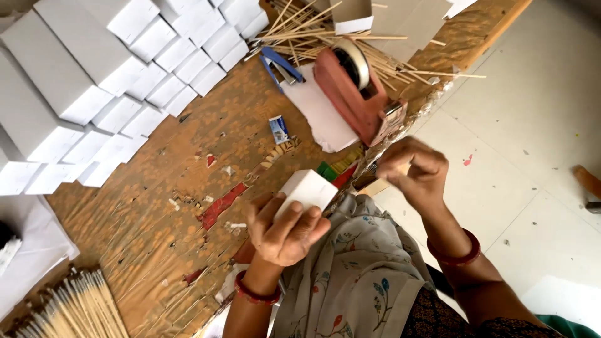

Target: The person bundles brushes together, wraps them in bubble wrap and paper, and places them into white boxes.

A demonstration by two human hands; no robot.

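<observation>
My left hand [283, 228] grips a small white box [308, 188] near the front edge of the worn patterned table [144, 213]. My right hand [414, 170] is blurred, with its fingers pinched together just below the red tape dispenser [358, 94]; a thin strip seems to be between the fingers, but the blur hides what it is. Both wrists wear red bangles.
Rows of stacked white boxes [119, 75] fill the table's far left. Thin wooden sticks [325, 34] lie scattered behind the dispenser, and another bundle of sticks [69, 310] lies at the lower left. A blue stapler [282, 66] and white paper [319, 109] sit beside the dispenser. Pale floor lies to the right.
</observation>
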